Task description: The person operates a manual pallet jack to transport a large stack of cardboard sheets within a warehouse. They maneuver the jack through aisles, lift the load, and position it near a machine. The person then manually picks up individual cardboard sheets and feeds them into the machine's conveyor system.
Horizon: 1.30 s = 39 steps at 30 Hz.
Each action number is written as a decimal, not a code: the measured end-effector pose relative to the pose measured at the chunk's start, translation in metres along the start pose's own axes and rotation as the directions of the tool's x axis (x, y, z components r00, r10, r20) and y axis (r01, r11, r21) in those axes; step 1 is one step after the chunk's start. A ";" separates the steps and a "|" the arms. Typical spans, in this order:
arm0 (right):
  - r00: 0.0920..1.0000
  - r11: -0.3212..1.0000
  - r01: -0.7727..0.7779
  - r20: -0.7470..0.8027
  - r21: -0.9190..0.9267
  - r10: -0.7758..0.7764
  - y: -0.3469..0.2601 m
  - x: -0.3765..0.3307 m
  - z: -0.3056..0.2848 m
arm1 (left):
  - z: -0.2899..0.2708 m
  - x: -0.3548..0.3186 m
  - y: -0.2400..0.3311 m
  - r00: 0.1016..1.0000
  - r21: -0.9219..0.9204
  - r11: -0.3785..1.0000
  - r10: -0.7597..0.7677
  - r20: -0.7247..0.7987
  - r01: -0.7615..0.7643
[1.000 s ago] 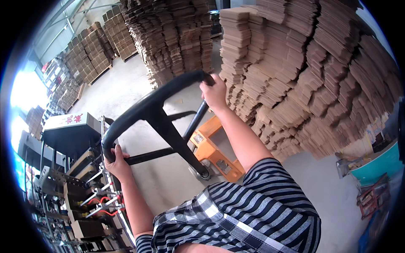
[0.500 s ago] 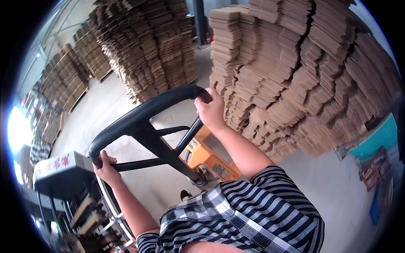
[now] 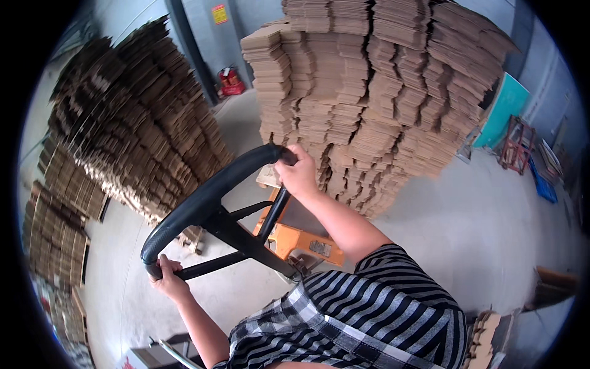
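Both my hands grip the black loop handle (image 3: pixel 195 200) of an orange pallet jack (image 3: pixel 299 242). My left hand (image 3: pixel 169 280) is closed round the lower left corner of the loop. At its upper right corner, my right hand (image 3: pixel 299 175) wraps round the bar. A thin black lever (image 3: pixel 251 210) sits inside the loop. Beyond the handle rises a tall stack of flat brown cardboard (image 3: pixel 344 80), and the jack's orange part reaches toward its base. Part of the jack is hidden behind my right forearm and striped shirt.
A second cardboard stack (image 3: pixel 138 123) leans at the left on a wooden pallet (image 3: pixel 192 238), with more stacks (image 3: pixel 55 246) farther left. Red fire extinguishers (image 3: pixel 230 81) stand by a column. A green board (image 3: pixel 493 114) and a red metal frame (image 3: pixel 516 144) lie along the right wall.
The view has swung right, so the stacks sit farther left and the fire extinguishers show. The white-topped machine at left has mostly left the picture. Both hands keep their grip.
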State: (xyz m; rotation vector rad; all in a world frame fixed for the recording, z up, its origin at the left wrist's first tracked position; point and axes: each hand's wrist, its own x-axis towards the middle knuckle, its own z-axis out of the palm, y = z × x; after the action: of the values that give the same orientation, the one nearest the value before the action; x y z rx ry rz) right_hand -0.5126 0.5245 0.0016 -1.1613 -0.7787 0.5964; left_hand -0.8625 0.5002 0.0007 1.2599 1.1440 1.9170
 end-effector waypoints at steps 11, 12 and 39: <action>0.954 0.935 0.280 -0.050 -0.215 -0.297 -0.016 -0.008 0.041 | 0.034 0.128 -0.060 0.985 0.068 0.987 -0.149 0.086 0.143; 0.961 0.944 0.262 -0.033 -0.200 -0.274 -0.016 -0.006 0.044 | 0.037 0.143 -0.068 0.980 0.084 0.983 -0.172 0.101 0.164; 0.859 0.908 0.092 -0.429 -0.410 -0.281 0.063 -0.017 0.103 | 0.255 0.271 -0.274 0.546 0.082 0.863 -0.386 0.744 0.498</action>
State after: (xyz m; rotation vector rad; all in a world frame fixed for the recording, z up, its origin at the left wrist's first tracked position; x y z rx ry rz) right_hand -0.6066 0.5893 -0.0422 -1.4886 -0.5749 -0.0301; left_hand -0.7330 0.9375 -0.0757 1.3136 0.7506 0.9037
